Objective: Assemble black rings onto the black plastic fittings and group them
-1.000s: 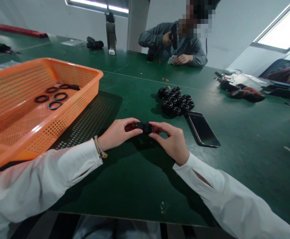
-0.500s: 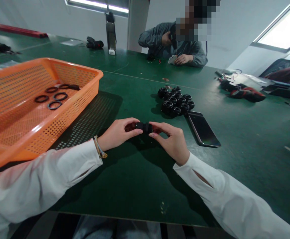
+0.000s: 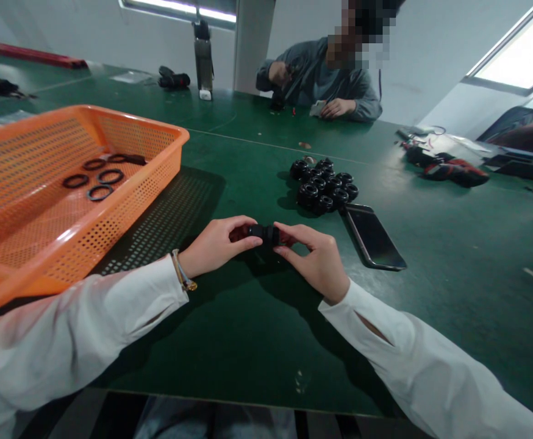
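Note:
Both of my hands meet over the green table [image 3: 248, 341] and pinch one small black round part [image 3: 263, 232] between them. My left hand [image 3: 216, 244] grips its left end with thumb and fingers closed. On the part's right end, my right hand [image 3: 316, 259] is closed the same way. A cluster of several similar black round parts [image 3: 324, 185] lies just beyond my hands. An orange perforated basket [image 3: 166, 158] stands to the left with several black rings [image 3: 99, 177] on its floor.
A dark phone [image 3: 372, 238] lies face up right of my hands. Across the table another person [image 3: 325, 79] works with both hands on small items. A bottle [image 3: 203, 58] stands at the far edge, and red-black tools [image 3: 449, 169] lie at the right.
My hands hold the black part in nearly the same place. The person opposite has lowered a hand from head height to the table.

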Tool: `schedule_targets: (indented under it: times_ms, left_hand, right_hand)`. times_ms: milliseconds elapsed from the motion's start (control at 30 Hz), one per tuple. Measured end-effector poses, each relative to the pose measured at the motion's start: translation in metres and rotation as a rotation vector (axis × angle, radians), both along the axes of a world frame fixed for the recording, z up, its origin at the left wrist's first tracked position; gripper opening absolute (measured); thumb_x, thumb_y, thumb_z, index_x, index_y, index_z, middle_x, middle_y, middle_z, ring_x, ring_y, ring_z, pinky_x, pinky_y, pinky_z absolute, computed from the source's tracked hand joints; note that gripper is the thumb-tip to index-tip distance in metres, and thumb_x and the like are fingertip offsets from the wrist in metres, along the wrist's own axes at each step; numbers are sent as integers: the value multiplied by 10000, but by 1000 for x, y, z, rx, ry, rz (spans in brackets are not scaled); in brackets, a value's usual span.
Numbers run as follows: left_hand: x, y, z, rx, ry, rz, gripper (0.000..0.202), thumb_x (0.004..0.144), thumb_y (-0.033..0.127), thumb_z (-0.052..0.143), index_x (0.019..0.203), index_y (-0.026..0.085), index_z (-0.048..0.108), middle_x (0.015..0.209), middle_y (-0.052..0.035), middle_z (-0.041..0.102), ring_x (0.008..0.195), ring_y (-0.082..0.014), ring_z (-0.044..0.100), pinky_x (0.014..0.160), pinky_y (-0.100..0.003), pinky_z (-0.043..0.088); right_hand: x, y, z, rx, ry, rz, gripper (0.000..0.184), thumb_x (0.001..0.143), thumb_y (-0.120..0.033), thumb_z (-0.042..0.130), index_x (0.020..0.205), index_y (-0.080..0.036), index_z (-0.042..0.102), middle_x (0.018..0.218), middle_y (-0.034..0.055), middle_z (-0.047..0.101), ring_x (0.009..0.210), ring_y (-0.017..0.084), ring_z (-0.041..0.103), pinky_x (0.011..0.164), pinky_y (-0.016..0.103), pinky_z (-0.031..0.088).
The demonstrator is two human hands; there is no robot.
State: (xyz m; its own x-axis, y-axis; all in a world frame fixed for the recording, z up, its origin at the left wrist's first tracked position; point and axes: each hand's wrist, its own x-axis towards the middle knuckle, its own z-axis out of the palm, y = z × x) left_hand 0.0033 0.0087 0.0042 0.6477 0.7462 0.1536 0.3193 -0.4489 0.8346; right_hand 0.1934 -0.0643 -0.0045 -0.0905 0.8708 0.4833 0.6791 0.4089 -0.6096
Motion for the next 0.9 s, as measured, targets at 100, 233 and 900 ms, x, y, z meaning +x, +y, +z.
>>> schedule_targets:
  times_ms: [100, 233, 900]
  left_hand:
    - [0, 0, -1, 2, 7, 0, 390, 752, 453, 553, 964, 135, 632, 801, -28, 653, 679, -156, 558, 604, -247, 424]
    - [0, 1, -1, 4, 21, 1, 394, 754, 460, 541, 970, 142, 630, 808, -28, 652, 687, -161, 559, 609, -252, 428]
    - [0, 0, 1, 14, 30, -4, 397, 763, 469, 540, 969, 142, 633, 807, -30, 652, 682, -162, 558, 605, -252, 425]
  right_hand:
    - [-2, -1, 0, 11, -16, -59, 310, 755, -169, 653, 1056, -234, 690, 931, 39, 701, 766, 163, 650, 715, 318, 552]
    - [-4, -2, 2, 26, -30, -86, 319, 747, -164, 657, 1060, -219, 681, 929, 43, 692, 735, 156, 642, 712, 323, 554]
    - [-3, -1, 2, 16, 13, -60, 247, 748, -179, 661, 992, -202, 698, 837, 34, 714, 701, 157, 642, 699, 310, 544]
